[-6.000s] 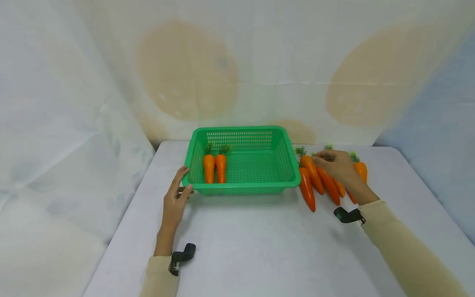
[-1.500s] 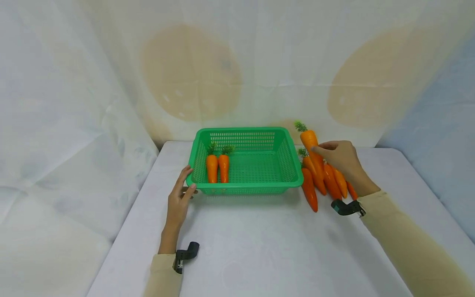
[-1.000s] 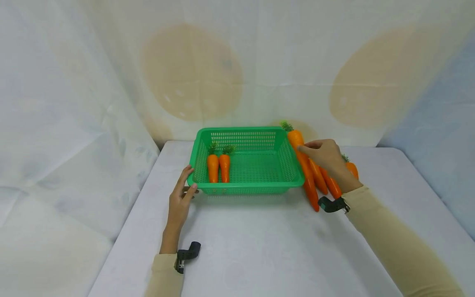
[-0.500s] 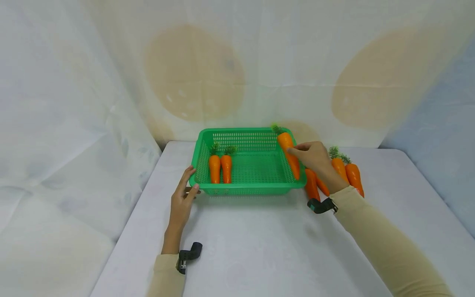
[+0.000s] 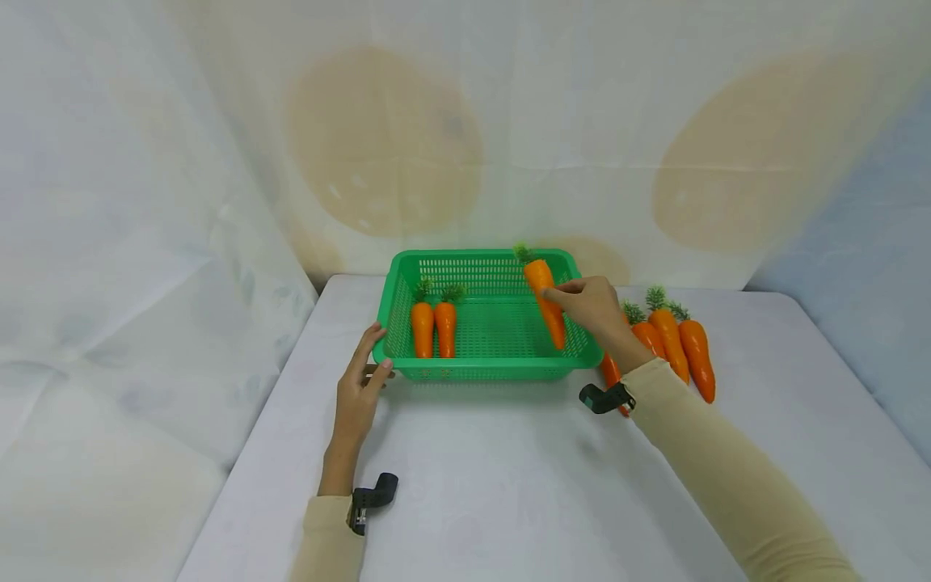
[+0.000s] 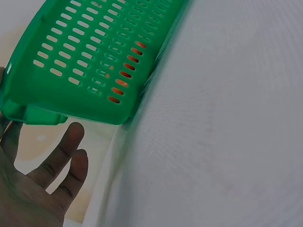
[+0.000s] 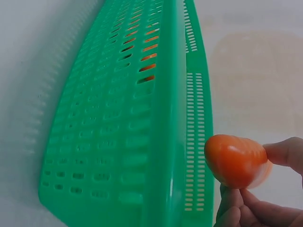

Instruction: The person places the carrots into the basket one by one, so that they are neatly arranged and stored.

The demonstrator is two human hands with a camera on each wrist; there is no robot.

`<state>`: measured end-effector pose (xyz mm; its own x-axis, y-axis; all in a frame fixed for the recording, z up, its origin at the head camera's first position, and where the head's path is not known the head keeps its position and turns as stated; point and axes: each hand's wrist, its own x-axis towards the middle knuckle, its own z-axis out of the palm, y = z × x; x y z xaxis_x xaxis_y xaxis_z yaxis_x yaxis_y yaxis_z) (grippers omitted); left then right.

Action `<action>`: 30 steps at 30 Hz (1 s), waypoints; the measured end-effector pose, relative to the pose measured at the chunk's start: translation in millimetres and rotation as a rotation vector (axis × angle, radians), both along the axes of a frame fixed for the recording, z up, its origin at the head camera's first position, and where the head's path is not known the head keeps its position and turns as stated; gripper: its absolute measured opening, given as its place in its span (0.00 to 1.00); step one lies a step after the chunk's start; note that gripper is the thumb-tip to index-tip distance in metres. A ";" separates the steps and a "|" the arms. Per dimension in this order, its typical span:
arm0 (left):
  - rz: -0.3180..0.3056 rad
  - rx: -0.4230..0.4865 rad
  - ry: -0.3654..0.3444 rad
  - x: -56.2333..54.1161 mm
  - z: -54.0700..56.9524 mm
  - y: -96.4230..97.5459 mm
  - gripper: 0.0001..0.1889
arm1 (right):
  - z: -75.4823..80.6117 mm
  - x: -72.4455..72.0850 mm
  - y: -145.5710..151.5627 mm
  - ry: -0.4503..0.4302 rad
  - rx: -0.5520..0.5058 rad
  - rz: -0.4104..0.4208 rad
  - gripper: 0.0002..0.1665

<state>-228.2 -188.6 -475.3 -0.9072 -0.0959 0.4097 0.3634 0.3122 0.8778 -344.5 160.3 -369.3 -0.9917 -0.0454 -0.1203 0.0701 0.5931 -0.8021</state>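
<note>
A green plastic basket [image 5: 494, 365] stands near the back of the table. Its front left corner is held by my left hand [image 5: 356, 400], thumb at the front rim and fingers along the side. In the left wrist view, two fingers of the left hand [image 6: 45, 175] extend below the rim. Over the basket's right part, my right hand [image 5: 592, 307] pinches an orange carrot [image 5: 541, 291] with a green top, tilted, tip toward me. The right wrist view shows this carrot [image 7: 236, 161] between thumb and fingers. Two carrots [image 5: 422, 331] lie side by side inside on the left.
Several more carrots [image 5: 697, 356] lie on the white table [image 5: 473, 485] right of the basket, partly hidden by my right forearm. A patterned cloth [image 5: 553, 121] hangs behind the table.
The right hand has lifted a carrot from the pile and carried it left, past the basket's right rim to above the inside. My left hand stays at the basket's corner.
</note>
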 end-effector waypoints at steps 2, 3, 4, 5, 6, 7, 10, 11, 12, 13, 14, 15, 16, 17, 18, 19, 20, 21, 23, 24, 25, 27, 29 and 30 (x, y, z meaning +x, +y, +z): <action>-0.001 -0.003 0.004 0.1 -0.4 -1.0 0.26 | -2.2 -1.3 -4.7 0.000 -0.004 0.003 0.37; -0.003 -0.006 0.008 -0.1 -0.6 -1.5 0.26 | -3.1 -1.7 -7.0 0.001 -0.005 0.004 0.36; -0.004 -0.008 0.012 0.0 -0.7 -1.9 0.26 | -4.1 -2.1 -9.2 0.001 -0.015 0.004 0.36; -0.006 -0.009 0.015 0.2 -0.7 -2.2 0.26 | -5.1 -2.4 -11.5 0.003 -0.017 0.008 0.35; -0.008 -0.009 0.018 0.2 -0.7 -2.6 0.26 | -6.1 -2.5 -13.9 0.004 -0.017 0.008 0.35; -0.008 -0.012 0.019 0.3 -0.7 -2.7 0.26 | -7.1 -2.7 -16.1 0.005 -0.015 0.008 0.35; -0.004 -0.016 0.021 0.4 -0.5 -2.6 0.26 | -10.8 -3.6 -23.2 0.006 -0.004 0.009 0.34; -0.003 -0.015 0.020 0.5 -0.6 -2.5 0.26 | -12.0 -3.9 -25.6 0.005 0.006 0.009 0.34; -0.002 -0.016 0.020 0.3 -0.7 -2.5 0.26 | -13.0 -4.1 -28.0 0.002 0.010 0.008 0.34; -0.003 -0.016 0.020 0.2 -0.8 -2.4 0.26 | -14.3 -4.4 -30.3 -0.002 0.013 0.010 0.34; -0.004 -0.014 0.020 0.1 -0.8 -2.3 0.26 | -15.6 -4.7 -32.6 -0.006 0.012 0.013 0.34; -0.006 -0.010 0.019 0.0 -0.9 -2.3 0.26 | -16.7 -5.0 -34.8 -0.011 0.012 0.011 0.33; -0.008 -0.008 0.019 -0.2 -1.0 -2.3 0.26 | -18.0 -5.4 -37.0 -0.016 0.011 0.012 0.33; -0.009 -0.006 0.018 -0.2 -1.3 -2.3 0.26 | -19.5 -5.9 -39.1 -0.023 0.001 0.013 0.33; -0.010 -0.005 0.020 -0.4 -1.4 -2.3 0.26 | -21.1 -6.4 -41.1 -0.031 -0.010 0.014 0.32; -0.011 -0.004 0.020 -0.4 -1.3 -2.1 0.26 | -22.7 -7.0 -43.2 -0.036 -0.021 0.015 0.31; -0.012 -0.003 0.020 -0.6 -1.3 -2.1 0.26 | -24.2 -7.7 -45.3 -0.042 -0.032 0.014 0.31; -0.014 -0.002 0.019 -0.9 -1.1 -2.0 0.26 | -25.7 -8.2 -47.3 -0.047 -0.044 0.012 0.30; -0.018 0.000 0.020 -1.1 -0.3 -1.4 0.26 | -28.3 -9.1 -51.3 -0.053 -0.064 0.006 0.29; -0.021 0.000 0.021 -1.2 0.2 -0.9 0.26 | -29.5 -9.5 -53.2 -0.052 -0.065 0.005 0.29; -0.022 0.003 0.021 -1.3 0.8 -0.5 0.26 | -30.4 -9.8 -55.0 -0.049 -0.063 0.006 0.30; -0.020 0.004 0.019 -1.3 1.5 0.2 0.26 | -31.9 -10.2 -58.5 -0.049 -0.060 0.008 0.30; -0.014 0.003 0.018 -0.8 2.0 0.5 0.26 | -33.2 -10.6 -62.2 -0.054 -0.056 0.011 0.31; -0.011 0.002 0.018 -0.6 2.1 0.5 0.26 | -33.7 -10.8 -64.0 -0.057 -0.059 0.014 0.31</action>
<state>-228.8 -188.1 -473.2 -0.9008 -0.0866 0.4256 0.3824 0.3063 0.8717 -355.3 96.3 -403.0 -0.9825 -0.0677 -0.1735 0.1090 0.5460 -0.8306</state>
